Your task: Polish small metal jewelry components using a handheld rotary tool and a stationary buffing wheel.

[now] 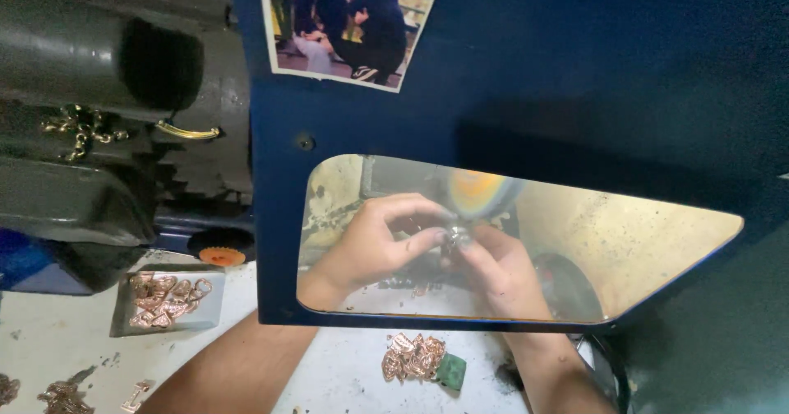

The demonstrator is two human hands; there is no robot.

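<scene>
Behind the window, my left hand and right hand both pinch a small metal piece under the wheel at twelve o'clock.

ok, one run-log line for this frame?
left hand: pinching small shiny metal piece | right hand: pinching same piece | at spinning orange-centred polishing wheel | behind blue shield window | copper-coloured metal pieces on bench

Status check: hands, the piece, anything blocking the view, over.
Left hand and right hand pinch a small metal piece at the spinning wheel. Blue guard in front; hands seen through its window. Copper-coloured pieces heaped below.
</scene>
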